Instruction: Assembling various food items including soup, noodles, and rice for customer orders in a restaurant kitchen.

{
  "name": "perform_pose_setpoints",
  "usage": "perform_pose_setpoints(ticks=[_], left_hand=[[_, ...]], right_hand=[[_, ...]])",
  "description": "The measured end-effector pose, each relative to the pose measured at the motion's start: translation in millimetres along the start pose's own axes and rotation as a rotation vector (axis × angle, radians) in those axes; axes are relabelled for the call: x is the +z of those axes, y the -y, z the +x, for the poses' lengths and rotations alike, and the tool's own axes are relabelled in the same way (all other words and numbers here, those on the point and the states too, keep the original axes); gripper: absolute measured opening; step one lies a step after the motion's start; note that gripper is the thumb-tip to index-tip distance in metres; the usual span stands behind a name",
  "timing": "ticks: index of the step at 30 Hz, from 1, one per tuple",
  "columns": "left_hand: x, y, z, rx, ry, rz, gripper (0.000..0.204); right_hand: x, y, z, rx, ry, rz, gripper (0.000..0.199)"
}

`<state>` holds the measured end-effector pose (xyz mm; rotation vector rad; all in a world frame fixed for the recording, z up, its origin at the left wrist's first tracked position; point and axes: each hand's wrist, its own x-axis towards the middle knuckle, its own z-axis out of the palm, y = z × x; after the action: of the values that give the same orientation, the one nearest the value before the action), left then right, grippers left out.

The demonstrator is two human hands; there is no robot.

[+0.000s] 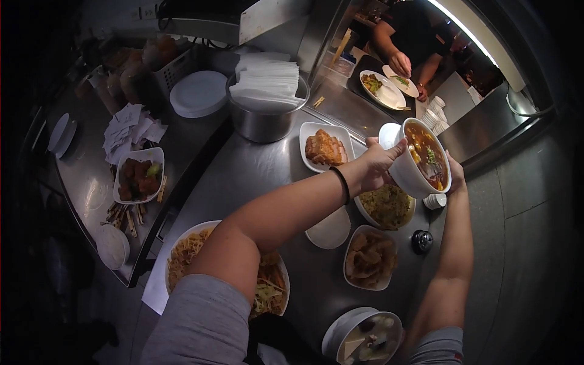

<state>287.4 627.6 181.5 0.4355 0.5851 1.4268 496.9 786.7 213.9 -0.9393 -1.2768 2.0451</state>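
Both my hands hold a white soup bowl (406, 172) above the right part of the metal counter. Red-brown soup with green garnish fills it, and it is tilted. My left hand (378, 163) grips its left side, thumb near the rim; my right hand (455, 174) wraps its right side, fingers partly hidden. A round white piece (389, 134) shows just behind the bowl; I cannot tell whether it belongs to it. Under my left wrist lies a dish of fried rice (389, 208). A square dish of sliced meat (325, 148) stands beyond my left forearm.
Nearer are a dish of brown food (370, 257), a call bell (421, 241), a soup bowl (365, 337) and a noodle plate (182, 248) partly behind my arm. A metal pot of napkins (261, 125) stands farther back. Through the pass-through window, a person's hand (399, 63) is over plates.
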Motion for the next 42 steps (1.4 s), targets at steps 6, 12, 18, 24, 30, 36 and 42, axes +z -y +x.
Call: perform_pose_setpoints(ticks=[6,12,18,24,30,36,42], left_hand=[[-9,13,3,0.033,0.018,-0.077,0.088],[-7,16,5,0.03,-0.029,-0.128,0.1],[-4,10,9,0.048,-0.055,-0.156,0.112],[0,10,15,0.068,-0.028,-0.169,0.119],[7,6,30,0.149,-0.016,-0.141,0.119],[25,4,58,0.264,0.013,-0.19,0.117],[7,11,107,0.334,-0.117,-0.145,0.11]], right_hand=[[-1,1,6,0.038,0.021,-0.001,0.049],[0,3,13,0.052,0.097,-0.006,0.053],[9,10,22,0.088,0.11,-0.02,0.054],[9,18,29,0.091,0.129,-0.019,0.057],[15,26,38,0.034,-0.045,0.078,0.063],[-31,7,48,-0.36,-0.199,0.153,0.055],[-6,-9,68,-0.401,-0.247,0.207,0.059]])
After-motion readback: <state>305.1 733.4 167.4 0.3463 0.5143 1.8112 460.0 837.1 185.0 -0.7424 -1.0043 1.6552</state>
